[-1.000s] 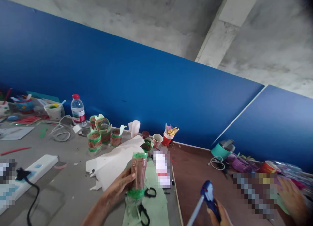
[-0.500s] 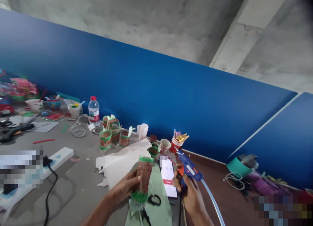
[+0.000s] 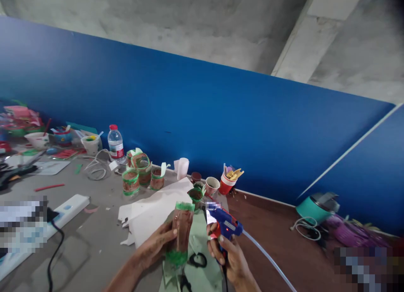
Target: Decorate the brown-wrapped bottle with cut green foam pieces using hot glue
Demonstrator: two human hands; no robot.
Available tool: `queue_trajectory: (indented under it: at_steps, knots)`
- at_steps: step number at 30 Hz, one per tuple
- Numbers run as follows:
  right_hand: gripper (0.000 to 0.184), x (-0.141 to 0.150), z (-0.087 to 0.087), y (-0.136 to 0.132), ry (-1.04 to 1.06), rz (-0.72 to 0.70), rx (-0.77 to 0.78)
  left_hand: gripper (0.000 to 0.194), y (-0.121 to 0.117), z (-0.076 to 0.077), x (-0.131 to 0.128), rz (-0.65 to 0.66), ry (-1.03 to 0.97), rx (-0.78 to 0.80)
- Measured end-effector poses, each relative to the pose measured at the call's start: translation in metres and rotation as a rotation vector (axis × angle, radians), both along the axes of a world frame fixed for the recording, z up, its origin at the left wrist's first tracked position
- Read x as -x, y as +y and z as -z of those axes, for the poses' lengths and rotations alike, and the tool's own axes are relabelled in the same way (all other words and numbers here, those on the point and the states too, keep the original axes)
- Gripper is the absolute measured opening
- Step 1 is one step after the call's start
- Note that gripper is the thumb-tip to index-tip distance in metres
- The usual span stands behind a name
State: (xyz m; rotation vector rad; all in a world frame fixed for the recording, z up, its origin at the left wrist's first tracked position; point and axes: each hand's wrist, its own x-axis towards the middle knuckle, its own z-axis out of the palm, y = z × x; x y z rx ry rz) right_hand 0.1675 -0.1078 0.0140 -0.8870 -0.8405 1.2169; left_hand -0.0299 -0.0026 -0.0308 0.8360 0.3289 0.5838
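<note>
My left hand [image 3: 159,243] is wrapped round a brown painted bottle piece [image 3: 182,229] with green bands at its top and bottom, held upright. My right hand [image 3: 232,256] grips a blue hot glue gun [image 3: 227,224]. A small red light glows on the gun, and a clear glue stick [image 3: 268,254] trails from its back end. The nozzle points left towards the bottle piece, apart from it. Below the hands lie a sheet of light green paper [image 3: 206,273] and black-handled scissors [image 3: 198,260], partly hidden. A phone [image 3: 211,216] is mostly covered by the gun.
Brown and green cut-bottle pots [image 3: 131,182] stand behind white paper [image 3: 151,212], near a water bottle [image 3: 116,144]. A paper cup [image 3: 212,185] and a red cup of utensils [image 3: 227,184] stand by the blue partition [image 3: 189,111]. A power strip [image 3: 74,208] lies left.
The glue gun in my right hand has moved left and slightly down, closer to the bottle piece, now covering much of the phone. My left hand keeps its hold. The view has shifted slightly.
</note>
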Motion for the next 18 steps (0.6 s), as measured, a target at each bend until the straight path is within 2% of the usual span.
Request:
queue_trajectory:
  at_steps: [9,18]
  knots:
    - [0.039,0.005,0.014,-0.002,-0.107,0.007,0.021,0.052,-0.002,-0.004,0.001,0.004,-0.005,-0.064]
    - [0.036,0.01,0.016,-0.009,-0.285,0.038,0.025,0.053,0.0,-0.007,-0.003,-0.104,0.069,-0.216]
